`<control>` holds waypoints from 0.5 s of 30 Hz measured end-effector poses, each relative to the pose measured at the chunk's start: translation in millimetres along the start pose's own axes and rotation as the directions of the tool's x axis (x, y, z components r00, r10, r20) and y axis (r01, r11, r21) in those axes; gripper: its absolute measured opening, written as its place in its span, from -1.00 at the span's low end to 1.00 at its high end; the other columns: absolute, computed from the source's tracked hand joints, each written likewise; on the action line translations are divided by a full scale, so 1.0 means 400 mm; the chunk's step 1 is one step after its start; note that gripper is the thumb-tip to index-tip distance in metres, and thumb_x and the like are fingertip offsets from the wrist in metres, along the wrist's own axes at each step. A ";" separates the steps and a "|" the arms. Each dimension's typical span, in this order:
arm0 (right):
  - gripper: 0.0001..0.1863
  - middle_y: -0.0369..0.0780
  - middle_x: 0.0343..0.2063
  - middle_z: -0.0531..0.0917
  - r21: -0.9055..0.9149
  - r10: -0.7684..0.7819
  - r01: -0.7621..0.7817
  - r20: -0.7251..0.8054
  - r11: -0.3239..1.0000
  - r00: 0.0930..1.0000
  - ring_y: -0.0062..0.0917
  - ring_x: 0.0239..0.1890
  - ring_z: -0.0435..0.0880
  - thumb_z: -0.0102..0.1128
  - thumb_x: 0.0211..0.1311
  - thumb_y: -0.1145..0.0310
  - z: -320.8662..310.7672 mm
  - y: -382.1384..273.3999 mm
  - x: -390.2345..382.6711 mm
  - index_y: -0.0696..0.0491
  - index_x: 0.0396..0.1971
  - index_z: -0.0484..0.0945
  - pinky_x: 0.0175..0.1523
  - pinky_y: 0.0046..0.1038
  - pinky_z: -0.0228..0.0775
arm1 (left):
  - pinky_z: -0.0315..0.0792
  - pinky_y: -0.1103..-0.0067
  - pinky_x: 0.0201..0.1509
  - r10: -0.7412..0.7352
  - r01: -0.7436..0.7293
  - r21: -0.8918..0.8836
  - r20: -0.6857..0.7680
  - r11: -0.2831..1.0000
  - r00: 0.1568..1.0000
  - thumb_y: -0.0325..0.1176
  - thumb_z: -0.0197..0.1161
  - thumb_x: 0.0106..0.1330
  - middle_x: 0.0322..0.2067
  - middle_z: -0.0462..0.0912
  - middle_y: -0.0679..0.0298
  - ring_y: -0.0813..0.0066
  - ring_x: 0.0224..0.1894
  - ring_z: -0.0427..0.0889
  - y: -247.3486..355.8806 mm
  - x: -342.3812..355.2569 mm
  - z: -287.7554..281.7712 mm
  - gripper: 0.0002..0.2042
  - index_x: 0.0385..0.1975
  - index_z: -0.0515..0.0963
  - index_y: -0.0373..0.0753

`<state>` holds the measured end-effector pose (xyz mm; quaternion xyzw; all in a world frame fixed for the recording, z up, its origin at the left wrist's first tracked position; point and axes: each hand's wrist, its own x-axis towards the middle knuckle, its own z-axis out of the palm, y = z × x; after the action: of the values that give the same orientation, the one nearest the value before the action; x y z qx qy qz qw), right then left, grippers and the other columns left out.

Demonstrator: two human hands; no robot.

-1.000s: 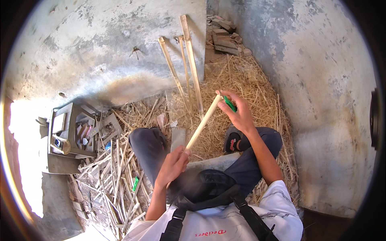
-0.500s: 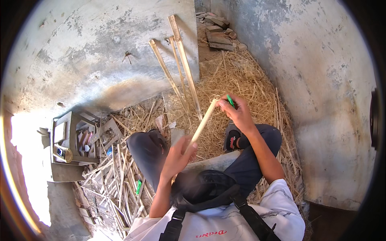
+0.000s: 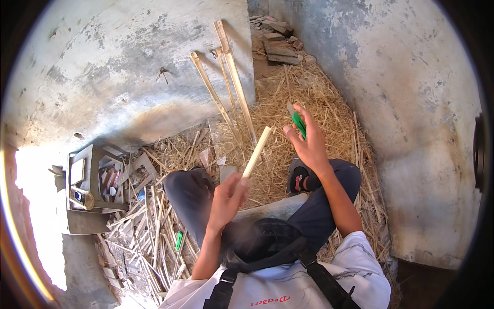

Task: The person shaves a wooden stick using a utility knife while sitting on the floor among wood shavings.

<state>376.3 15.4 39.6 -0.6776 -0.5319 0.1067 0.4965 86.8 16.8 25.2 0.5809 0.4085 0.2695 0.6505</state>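
My left hand [image 3: 226, 202] is closed round the lower end of a pale split bamboo strip [image 3: 258, 151], which slants up and to the right in front of me. To the right of the strip's upper end, my right hand [image 3: 310, 141] grips a green utility knife [image 3: 299, 125]. Its blade points up and away from me, apart from the strip. Several thin shavings lie on the floor beyond the strip.
Several long bamboo pieces [image 3: 236, 85] lean on the left wall. Straw-like shavings [image 3: 329, 108] cover the floor. A wooden box [image 3: 96, 170] stands at the left, near cut strips [image 3: 149, 234] and a second green utility knife [image 3: 178, 240]. Bricks [image 3: 280, 49] are piled at the back.
The utility knife has come off the strip's upper end, and my right hand has turned so the blade shows. Curled shavings at the strip's tip are gone.
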 end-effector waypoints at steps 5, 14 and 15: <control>-0.67 -0.11 -0.29 0.76 0.057 -0.168 0.162 0.130 0.985 0.977 -0.34 -0.30 0.80 0.31 0.55 0.17 0.009 -0.031 -0.024 0.13 0.03 0.66 -0.26 -0.31 0.58 | 0.30 0.66 -0.46 0.051 -0.050 0.026 -0.066 0.998 0.997 -0.27 0.25 0.65 -0.52 0.55 0.46 0.77 -0.52 0.45 -0.015 0.006 0.003 -0.71 0.16 0.63 -0.35; -0.65 -0.22 -0.36 0.69 -0.029 -0.433 0.457 0.277 0.889 0.858 -0.31 -0.46 0.74 0.39 0.48 0.04 0.076 -0.050 -0.086 0.06 -0.14 0.67 -0.42 -0.28 0.53 | 0.35 0.60 -0.43 0.080 -0.054 0.158 -0.164 0.986 0.983 -0.26 0.29 0.62 -0.55 0.60 0.37 0.73 -0.49 0.49 0.047 0.010 0.012 -0.67 0.12 0.66 -0.43; -0.65 -0.21 -0.35 0.70 -0.024 -0.440 0.464 0.279 0.885 0.853 -0.29 -0.46 0.74 0.40 0.47 0.05 0.079 -0.051 -0.089 0.08 -0.14 0.67 -0.41 -0.28 0.53 | 0.36 0.59 -0.42 0.094 -0.064 0.177 -0.166 0.982 0.982 -0.26 0.29 0.62 -0.54 0.60 0.36 0.72 -0.48 0.49 0.047 0.013 0.011 -0.66 0.12 0.66 -0.44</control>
<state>327.7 2.4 26.5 -0.5346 -0.7423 0.0528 0.4005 95.7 22.0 42.4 0.6247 0.4615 0.3088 0.5489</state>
